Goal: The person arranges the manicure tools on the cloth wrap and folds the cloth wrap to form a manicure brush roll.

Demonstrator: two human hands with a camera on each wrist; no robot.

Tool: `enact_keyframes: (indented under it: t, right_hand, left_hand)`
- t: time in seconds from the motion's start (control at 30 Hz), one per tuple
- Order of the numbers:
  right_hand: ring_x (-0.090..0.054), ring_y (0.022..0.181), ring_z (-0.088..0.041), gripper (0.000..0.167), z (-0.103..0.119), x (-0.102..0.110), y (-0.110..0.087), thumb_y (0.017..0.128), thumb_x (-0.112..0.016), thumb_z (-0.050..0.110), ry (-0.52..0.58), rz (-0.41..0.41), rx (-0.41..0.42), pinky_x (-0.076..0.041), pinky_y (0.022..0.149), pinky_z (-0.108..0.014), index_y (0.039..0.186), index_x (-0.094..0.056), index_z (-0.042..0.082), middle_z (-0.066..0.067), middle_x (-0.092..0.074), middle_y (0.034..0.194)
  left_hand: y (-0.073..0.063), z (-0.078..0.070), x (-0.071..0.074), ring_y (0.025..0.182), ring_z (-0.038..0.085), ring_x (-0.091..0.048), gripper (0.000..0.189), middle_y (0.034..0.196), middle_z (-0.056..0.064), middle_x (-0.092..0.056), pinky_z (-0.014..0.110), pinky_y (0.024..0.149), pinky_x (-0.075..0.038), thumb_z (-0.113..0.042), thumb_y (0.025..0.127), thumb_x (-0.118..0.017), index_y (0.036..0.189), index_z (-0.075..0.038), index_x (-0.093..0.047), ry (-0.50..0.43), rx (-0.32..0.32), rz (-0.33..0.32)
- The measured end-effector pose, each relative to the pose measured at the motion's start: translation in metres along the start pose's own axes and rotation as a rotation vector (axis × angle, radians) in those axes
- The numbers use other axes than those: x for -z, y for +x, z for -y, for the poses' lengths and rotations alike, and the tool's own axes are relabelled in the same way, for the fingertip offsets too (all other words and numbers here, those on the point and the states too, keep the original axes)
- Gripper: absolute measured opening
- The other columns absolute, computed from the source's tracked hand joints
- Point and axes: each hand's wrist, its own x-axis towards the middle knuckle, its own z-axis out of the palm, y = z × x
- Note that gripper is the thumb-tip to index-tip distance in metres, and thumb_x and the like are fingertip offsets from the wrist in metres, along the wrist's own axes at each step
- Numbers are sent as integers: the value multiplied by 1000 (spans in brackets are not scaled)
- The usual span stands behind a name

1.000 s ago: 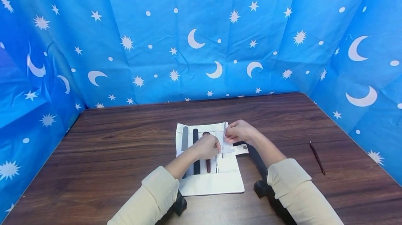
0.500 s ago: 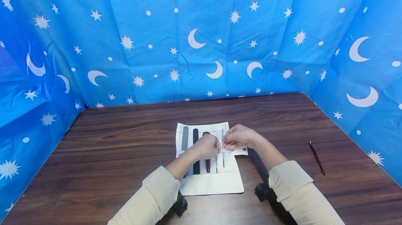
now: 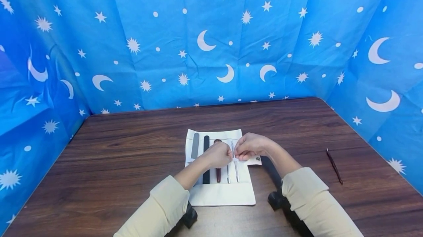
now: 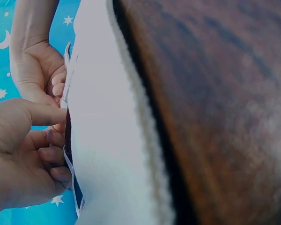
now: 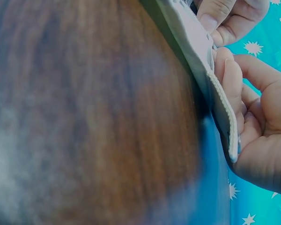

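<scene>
A white fabric tool roll [image 3: 222, 196] lies unfolded on the table. Its slots carry a grey nail file [image 3: 195, 146], a black file [image 3: 206, 177], a brown-handled brush [image 3: 218, 175] and a slim metal tool [image 3: 228, 175]. My right hand [image 3: 250, 146] pinches a second thin metal rod-like tool [image 3: 237, 173], whose lower end shows below the roll's cross band. Beside it, my left hand [image 3: 218, 155] has its fingers curled at the band, pinching the fabric and hiding the brush's middle. In the left wrist view, the roll's surface [image 4: 107, 140] stands between camera and fingertips.
A dark brown slim tool [image 3: 334, 166] lies alone on the wooden table [image 3: 125, 156], to the right. The roll's snap tab [image 3: 255, 160] sticks out under my right wrist. A blue star-and-moon curtain [image 3: 205, 64] surrounds the table's back and sides.
My right hand has moved down and slightly left, and the metal tool has slid lower through the band toward the bottom pocket. The left hand has stayed in place.
</scene>
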Motion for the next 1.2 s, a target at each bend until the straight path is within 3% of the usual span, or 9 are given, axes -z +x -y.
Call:
enact_keyframes:
  t: [0.13,0.37,0.5,0.67,0.77,0.9,1.03,1.1,1.2]
  right_hand:
    - [-56,50,-8,5,-1,-1,0,81,-59,-5,-25,-21,-5,-46,48,-17,80,-64,-6,-8,-61,61]
    - [-54,47,-9,5,7,0,-8,77,-66,1,-268,-159,5,-46,47,-21,73,-64,-2,-5,-58,55]
    - [-58,53,-12,13,11,13,-21,80,-64,3,-271,-241,78,-50,54,-25,84,-66,-9,-7,-61,62]
    - [-60,62,-13,28,10,45,-55,84,-62,6,-266,-277,144,-53,64,-32,100,-59,-17,-12,-64,74]
    - [-61,66,-13,34,4,66,-78,86,-60,8,-270,-303,150,-53,67,-33,106,-56,-19,-13,-65,79]
    - [-62,70,-13,38,-13,94,-108,88,-58,10,-276,-362,139,-52,68,-31,111,-52,-19,-13,-65,84]
    - [-63,72,-12,40,-32,121,-132,91,-54,11,-260,-416,104,-52,70,-33,114,-49,-21,-13,-65,87]
    - [-63,73,-12,41,-41,133,-143,92,-52,12,-250,-429,79,-52,70,-32,115,-48,-22,-13,-65,89]
    - [-63,73,-11,42,-52,148,-155,93,-50,13,-238,-460,42,-52,70,-32,114,-47,-24,-13,-65,89]
  left_hand:
    - [0,-1,-1,47,8,-41,17,53,-5,-50,20,46,-33,1,79,-58,65,-8,-63,-6,7,2]
    - [2,-3,-2,42,7,-37,25,45,-7,-43,19,44,-30,3,76,-58,55,-11,-57,45,4,1]
    - [1,-4,-3,41,7,-36,29,43,-9,-41,19,44,-29,2,76,-58,52,-13,-52,69,7,-8]
    - [0,-8,-5,37,5,-27,38,39,-8,-33,18,39,-23,1,78,-55,47,-15,-42,24,30,-30]
    - [1,-12,-7,41,7,-34,34,41,-8,-38,20,47,-29,-2,78,-57,49,-15,-46,36,52,-50]
    - [3,-16,-8,50,10,-46,22,50,-7,-52,31,75,-39,-7,80,-60,59,-16,-60,91,61,-56]
    - [4,-17,-8,50,9,-47,18,52,-10,-53,42,96,-30,-10,80,-61,63,-16,-64,116,43,-45]
    - [5,-18,-9,51,9,-47,17,52,-10,-54,44,99,-26,-11,80,-63,64,-17,-65,124,36,-31]
    - [6,-18,-9,50,9,-47,18,51,-10,-53,41,95,-30,-12,80,-65,62,-18,-64,130,35,-10]
